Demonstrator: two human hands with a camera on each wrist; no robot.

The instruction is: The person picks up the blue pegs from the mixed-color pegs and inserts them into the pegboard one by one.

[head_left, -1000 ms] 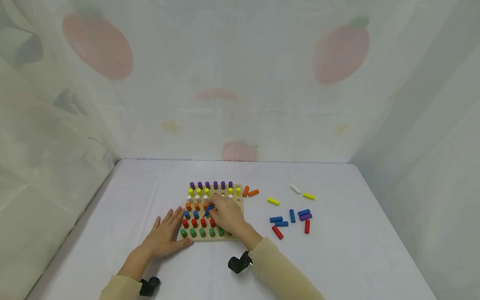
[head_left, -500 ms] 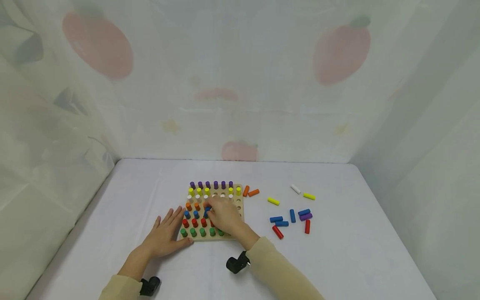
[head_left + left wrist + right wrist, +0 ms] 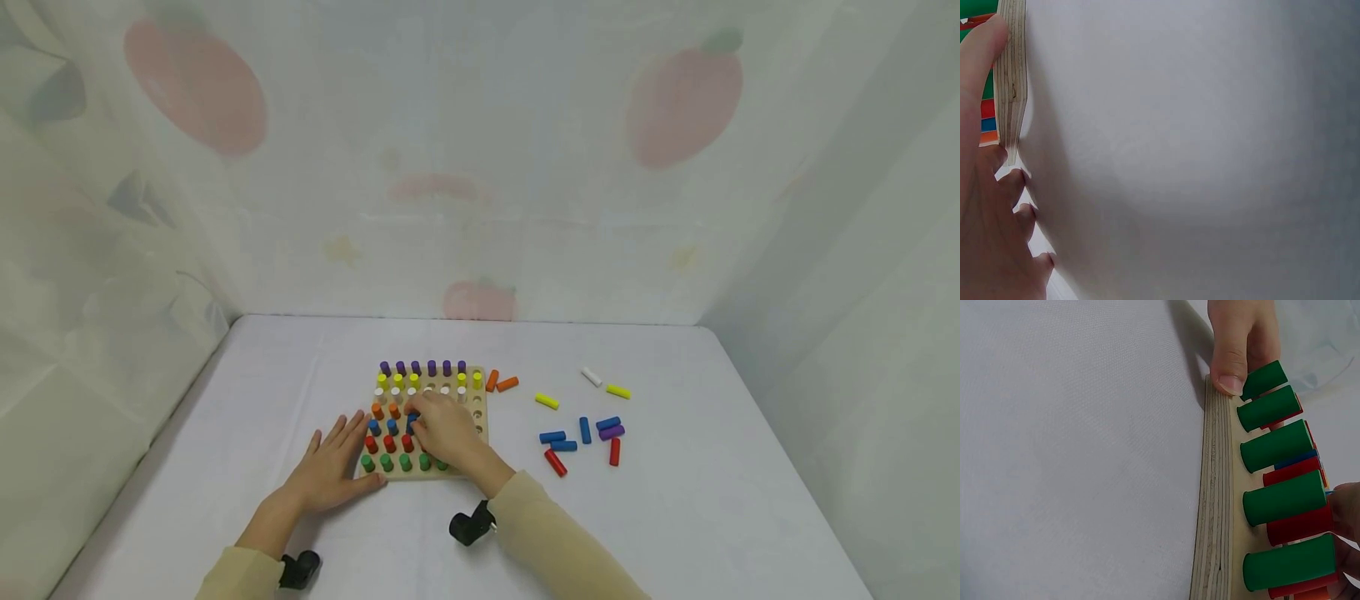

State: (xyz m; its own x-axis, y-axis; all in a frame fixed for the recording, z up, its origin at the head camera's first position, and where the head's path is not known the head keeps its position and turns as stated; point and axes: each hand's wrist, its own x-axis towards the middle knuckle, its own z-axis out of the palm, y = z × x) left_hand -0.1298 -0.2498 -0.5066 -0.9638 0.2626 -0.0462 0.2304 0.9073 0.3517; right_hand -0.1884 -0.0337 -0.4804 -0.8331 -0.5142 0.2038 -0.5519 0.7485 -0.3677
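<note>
A wooden pegboard carries rows of green, red, blue, orange, white, yellow and purple pegs. My right hand is over its middle and pinches a blue peg between thumb and fingers, in line with the two standing blue pegs. The hand covers part of the rows behind it. Along the board's left side lies my left hand, fingers spread straight, thumb on the near left corner. In the right wrist view that thumb presses by the green pegs; the right fingers show only at the edge.
Two orange pegs lie just right of the board. Farther right are loose yellow pegs, a white peg, several blue pegs, a purple peg and red pegs. A white cloth covers the table.
My right hand has shifted slightly left, and the blue peg in it has gone from tilted to more upright. My left hand stays where it was.
</note>
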